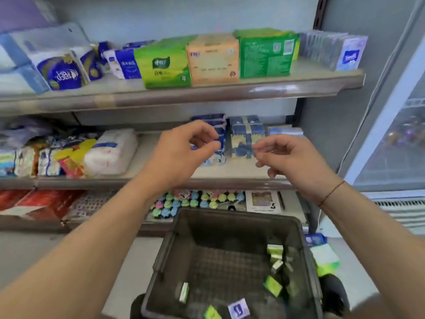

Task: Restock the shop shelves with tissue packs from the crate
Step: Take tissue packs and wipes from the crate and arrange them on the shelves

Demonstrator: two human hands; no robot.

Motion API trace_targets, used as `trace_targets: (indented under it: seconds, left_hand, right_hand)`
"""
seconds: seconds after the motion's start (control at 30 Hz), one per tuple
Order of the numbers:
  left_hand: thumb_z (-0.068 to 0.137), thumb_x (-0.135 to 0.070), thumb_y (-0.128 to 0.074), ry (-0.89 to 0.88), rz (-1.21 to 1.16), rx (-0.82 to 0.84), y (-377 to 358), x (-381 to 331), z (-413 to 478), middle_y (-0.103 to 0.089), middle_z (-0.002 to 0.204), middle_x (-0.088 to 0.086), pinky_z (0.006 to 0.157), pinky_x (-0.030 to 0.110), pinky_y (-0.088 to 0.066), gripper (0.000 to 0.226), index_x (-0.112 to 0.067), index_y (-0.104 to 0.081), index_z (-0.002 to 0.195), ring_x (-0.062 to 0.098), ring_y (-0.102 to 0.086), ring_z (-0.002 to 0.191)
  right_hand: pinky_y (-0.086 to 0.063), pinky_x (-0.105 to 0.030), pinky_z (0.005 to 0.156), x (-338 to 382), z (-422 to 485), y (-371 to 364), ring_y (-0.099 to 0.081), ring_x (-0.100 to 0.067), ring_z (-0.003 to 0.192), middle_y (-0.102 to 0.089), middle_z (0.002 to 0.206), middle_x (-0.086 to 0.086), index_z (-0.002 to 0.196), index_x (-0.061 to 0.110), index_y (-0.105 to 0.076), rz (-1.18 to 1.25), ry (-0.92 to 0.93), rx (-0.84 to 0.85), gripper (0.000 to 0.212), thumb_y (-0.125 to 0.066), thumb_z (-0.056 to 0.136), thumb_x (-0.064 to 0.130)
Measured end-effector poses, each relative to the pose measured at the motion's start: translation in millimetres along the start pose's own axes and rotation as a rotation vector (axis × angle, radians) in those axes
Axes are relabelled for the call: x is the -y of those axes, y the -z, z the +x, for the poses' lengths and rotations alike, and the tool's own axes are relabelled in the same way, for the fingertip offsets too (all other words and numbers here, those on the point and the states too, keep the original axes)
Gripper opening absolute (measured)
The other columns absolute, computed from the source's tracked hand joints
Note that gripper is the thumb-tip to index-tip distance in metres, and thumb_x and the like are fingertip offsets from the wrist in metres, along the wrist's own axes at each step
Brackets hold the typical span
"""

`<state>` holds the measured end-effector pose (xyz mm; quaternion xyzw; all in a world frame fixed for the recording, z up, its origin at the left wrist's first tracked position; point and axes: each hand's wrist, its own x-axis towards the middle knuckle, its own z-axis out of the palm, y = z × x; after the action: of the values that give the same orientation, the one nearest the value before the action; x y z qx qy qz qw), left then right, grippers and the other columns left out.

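Left grip up at the middle shelf, fingers loosely curled, thumb and forefinger apart, nothing pinched. Just behind its fingertips: blue-white tissue packs standing on that shelf. Next right, close beside them: ribbon-print tissue pack. Right grip just beside that pack, fingers half curled, also empty. Lower down, dark crate, nearly emptied; few small green packs loose on its bottom, mostly right side.

One head-worn wide-angle view looks forward and down from close above the crate, facing the shelves just beyond it; a fridge door lies to the crate's right.
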<state>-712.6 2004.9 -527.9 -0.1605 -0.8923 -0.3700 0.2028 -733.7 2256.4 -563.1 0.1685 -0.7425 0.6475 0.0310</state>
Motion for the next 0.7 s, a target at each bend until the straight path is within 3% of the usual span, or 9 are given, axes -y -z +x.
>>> trace_targets:
  seconds: [0.17,0.4,0.6,0.7]
  left_hand:
    - [0.089,-0.029,-0.077,0.219,-0.11,0.072,-44,84,-75,-0.072,0.087,-0.011,0.081,0.023,-0.054,0.007,-0.03,-0.072,0.094,0.008,-0.067,0.083]
    - [0.089,-0.034,-0.076,0.515,-0.075,0.303,-129,182,-164,-0.071,0.088,-0.015,0.076,0.011,-0.048,0.011,-0.028,-0.071,0.097,-0.005,-0.064,0.081]
    - [0.085,-0.029,-0.079,0.641,0.029,0.571,-185,248,-218,-0.072,0.087,-0.007,0.088,0.026,-0.052,0.017,-0.021,-0.073,0.099,0.007,-0.066,0.079]
    - [0.083,-0.03,-0.081,0.695,0.103,0.756,-209,273,-238,-0.075,0.099,0.001,0.094,0.029,-0.051,0.025,-0.019,-0.073,0.104,0.02,-0.07,0.098]
  right_hand:
    - [-0.058,-0.028,0.063,-82,-24,-52,-0.067,-0.012,0.075,-0.073,0.082,-0.003,0.097,0.013,-0.076,-0.154,-0.253,0.155,0.015,-0.072,0.089,0.001]
    - [-0.059,-0.027,0.068,-211,-61,-90,-0.07,-0.015,0.079,-0.075,0.087,-0.008,0.094,0.012,-0.076,-0.313,-0.603,0.25,0.018,-0.066,0.089,-0.003]
    - [-0.059,-0.039,0.069,-309,-86,-106,-0.063,-0.022,0.075,-0.074,0.088,-0.018,0.08,0.022,-0.073,-0.499,-0.77,0.406,0.024,-0.066,0.085,-0.001]
    - [-0.053,-0.027,0.064,-349,-94,-109,-0.063,-0.019,0.075,-0.072,0.085,-0.011,0.078,0.022,-0.073,-0.608,-0.821,0.486,0.026,-0.066,0.084,-0.001]
